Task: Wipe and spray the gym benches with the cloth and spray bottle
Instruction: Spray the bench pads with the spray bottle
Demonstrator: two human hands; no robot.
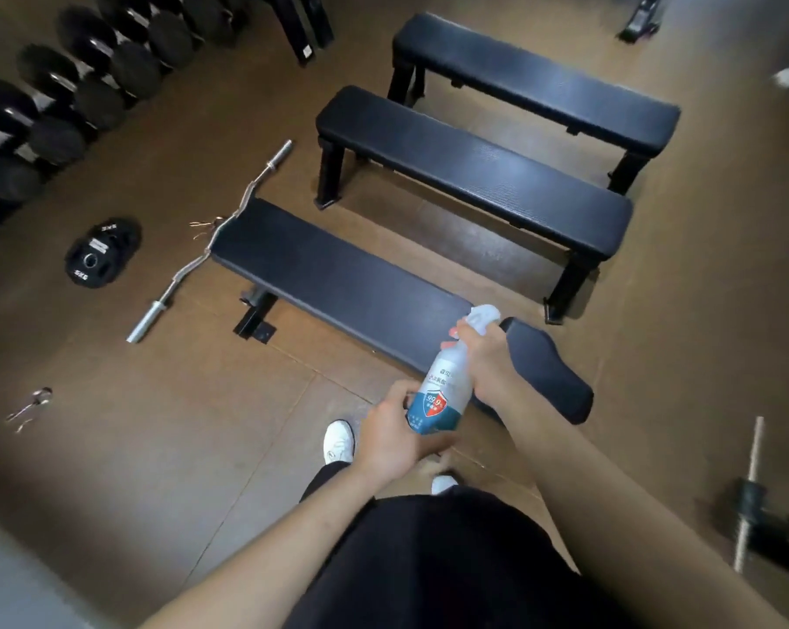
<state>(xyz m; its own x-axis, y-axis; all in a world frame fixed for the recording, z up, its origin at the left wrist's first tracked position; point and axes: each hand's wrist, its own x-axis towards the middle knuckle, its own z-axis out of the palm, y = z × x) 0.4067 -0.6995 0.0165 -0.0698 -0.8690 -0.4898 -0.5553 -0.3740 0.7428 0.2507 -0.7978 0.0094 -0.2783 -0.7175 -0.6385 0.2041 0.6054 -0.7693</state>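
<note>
As our right hand [485,360] curls round the neck of the spray bottle [447,379], just under its white spray head [483,316], our left hand [397,433] grips the bottle's lower end, with the fingers wrapped over the teal and red label. Both hands hold this one bottle in the air. It is tilted, with the head pointing away from us and the base toward us.

Directly beyond the right hand lies the nearest bench [338,274]. Its long dark pad runs away to the left of the hands, and its short seat pad [551,370] sits just to the right of the right hand. The spray head hangs over the near end of the long pad, close to the gap between the two pads.

Past that, farther from the hands, stands the middle bench [474,170], and behind it the far bench [533,74]. Both are flat and black on square legs, roughly parallel, with brown floor [156,424] showing between them.

Just below the left hand we see a white shoe [338,442] on the floor and our black trousers [428,560]. Well to the left of the hands, a silver curl bar [179,283] lies on the floor at the nearest bench's far end. Farther left is a small stack of black weight plates [102,251] marked 5KG. Beyond these is a row of black dumbbells [66,97]. Low and far left lie metal clips [29,408]. Well to the right of the hands a threaded bar [751,474] rests on the floor.
</note>
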